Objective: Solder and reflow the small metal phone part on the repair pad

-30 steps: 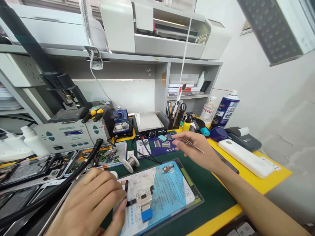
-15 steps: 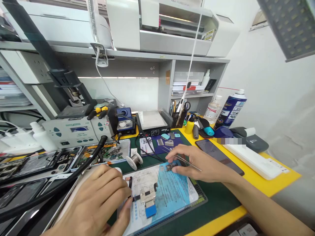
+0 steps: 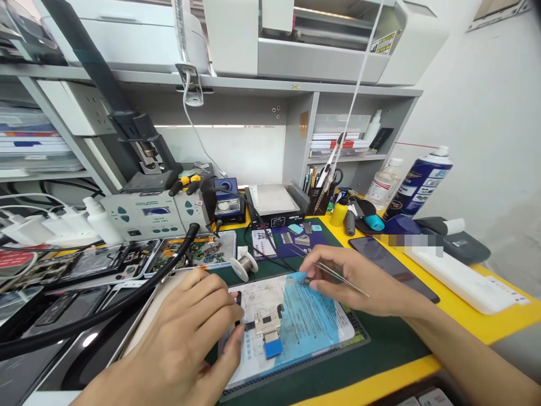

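My left hand (image 3: 181,332) is closed at the left edge of a white and blue work pad (image 3: 313,338). Its thumb and index finger meet at the end of a black flex cable (image 3: 250,325). That cable joins a small metal-plated phone part (image 3: 267,321) with a blue tab (image 3: 273,349), lying flat on the pad. Over the pad's far right part, my right hand (image 3: 344,276) holds metal tweezers (image 3: 338,275) slanting across its fingers. A small dark part (image 3: 307,280) shows at its fingertips, partly covered by them.
A solder wire spool (image 3: 244,266) and a tray of circuit boards (image 3: 198,254) lie beyond the pad. A thick black hose (image 3: 139,301) crosses the left side. A phone (image 3: 393,270) rests on the right, near a spray can (image 3: 418,183). A rework station (image 3: 154,214) stands behind.
The camera view has shifted, so the whole bench appears further right. The small dark part at my right fingertips is now more covered. My left hand stays by the flex cable.
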Tool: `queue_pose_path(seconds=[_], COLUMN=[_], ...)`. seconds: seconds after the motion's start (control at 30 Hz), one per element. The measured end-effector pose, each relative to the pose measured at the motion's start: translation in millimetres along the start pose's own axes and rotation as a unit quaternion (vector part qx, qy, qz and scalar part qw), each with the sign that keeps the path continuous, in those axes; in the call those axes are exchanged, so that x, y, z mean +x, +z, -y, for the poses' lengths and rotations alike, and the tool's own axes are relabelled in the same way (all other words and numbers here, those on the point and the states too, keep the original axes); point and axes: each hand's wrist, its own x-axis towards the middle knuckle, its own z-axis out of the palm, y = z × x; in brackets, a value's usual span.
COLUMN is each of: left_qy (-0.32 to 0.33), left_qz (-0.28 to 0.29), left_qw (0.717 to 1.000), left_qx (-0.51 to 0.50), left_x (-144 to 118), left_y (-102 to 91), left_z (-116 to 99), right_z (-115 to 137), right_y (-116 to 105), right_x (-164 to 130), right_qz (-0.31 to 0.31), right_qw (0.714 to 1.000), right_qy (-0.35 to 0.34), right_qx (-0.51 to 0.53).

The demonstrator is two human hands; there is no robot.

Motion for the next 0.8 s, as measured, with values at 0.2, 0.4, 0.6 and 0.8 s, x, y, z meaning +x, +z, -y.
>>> queue_pose_path(seconds=[0.2,0.4,0.6,0.8], left_qy=[-0.007,-0.034,-0.054,-0.107], left_qz=[-0.021,-0.004,0.02,0.043], left_qw=[1.0,0.999,0.998,0.992], left_qx=[0.011,0.009,-0.017,-0.045], left_x=[0.2,0.6,3.0,9.0], left_y=[-1.5,0.3,5.7,14.7], left_z=[0.8,-0.5,-8.5,-21.1], right_z=[3.3,1.7,1.8,3.9], right_y=[0.0,3.1,14.7,24.7], right_x=[3.4,6.1,8.1,9.5], right_qz=[-0.056,-0.1,-0.092,-0.092], right_qw=[0.991,0.979,0.98,0.984], right_qy=[0.013,0.055,0.056,0.044], right_qx=[0.118,0.167,0.168,0.145])
